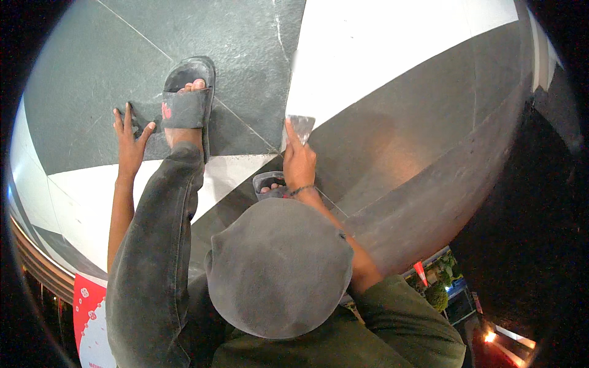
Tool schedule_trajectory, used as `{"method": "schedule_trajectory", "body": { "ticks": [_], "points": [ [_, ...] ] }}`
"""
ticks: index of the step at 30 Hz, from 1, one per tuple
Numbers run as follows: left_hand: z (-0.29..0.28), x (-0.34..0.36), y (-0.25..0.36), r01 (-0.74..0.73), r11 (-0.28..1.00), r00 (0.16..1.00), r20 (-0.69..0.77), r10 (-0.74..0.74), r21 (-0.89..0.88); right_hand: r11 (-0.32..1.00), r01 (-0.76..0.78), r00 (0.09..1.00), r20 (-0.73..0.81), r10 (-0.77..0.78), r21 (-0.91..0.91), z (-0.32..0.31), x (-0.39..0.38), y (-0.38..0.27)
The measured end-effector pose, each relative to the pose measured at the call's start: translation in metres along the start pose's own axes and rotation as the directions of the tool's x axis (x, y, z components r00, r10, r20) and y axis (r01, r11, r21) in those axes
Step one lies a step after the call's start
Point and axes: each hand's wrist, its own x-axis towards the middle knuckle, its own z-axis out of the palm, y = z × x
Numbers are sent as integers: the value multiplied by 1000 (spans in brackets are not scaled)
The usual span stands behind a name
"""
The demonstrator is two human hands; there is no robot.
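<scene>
My right hand (pixel 299 164) grips a scraper (pixel 304 124), its index finger stretched along the metal blade. The blade meets the floor where a white tile area (pixel 362 61) borders the dark stone tiles (pixel 245 37); the handle is hidden in the palm. A thin dark bracelet (pixel 302 191) circles that wrist. To the left, my left hand (pixel 130 142) has its fingers spread and fingertips on the dark tile, holding nothing. Beside it is a foot in a dusty dark slide sandal (pixel 185 109). The other sandal (pixel 269 183) shows partly below my right hand.
A grey cloth cap (pixel 279 270) covers the lower middle of the view. The dark floor band curves to a rounded edge (pixel 454 202) at the right, with darkness beyond. At lower left hangs a red and white banner (pixel 89 306). Plants (pixel 437 295) and a bright lamp (pixel 490 337) show at lower right.
</scene>
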Motion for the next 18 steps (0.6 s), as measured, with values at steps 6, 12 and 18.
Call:
{"method": "schedule_trajectory", "body": {
  "ticks": [6,12,18],
  "points": [
    [2,4,-7,-53,999,999,9,53,7,999,-50,999,-19,50,5,9,-7,6],
    [-10,4,-11,-74,997,996,49,72,37,993,69,986,-159,-52,99,16,-2,1],
    [-7,6,-16,-104,993,994,46,101,62,997,-63,998,-25,64,40,7,-15,1]
  ]
}}
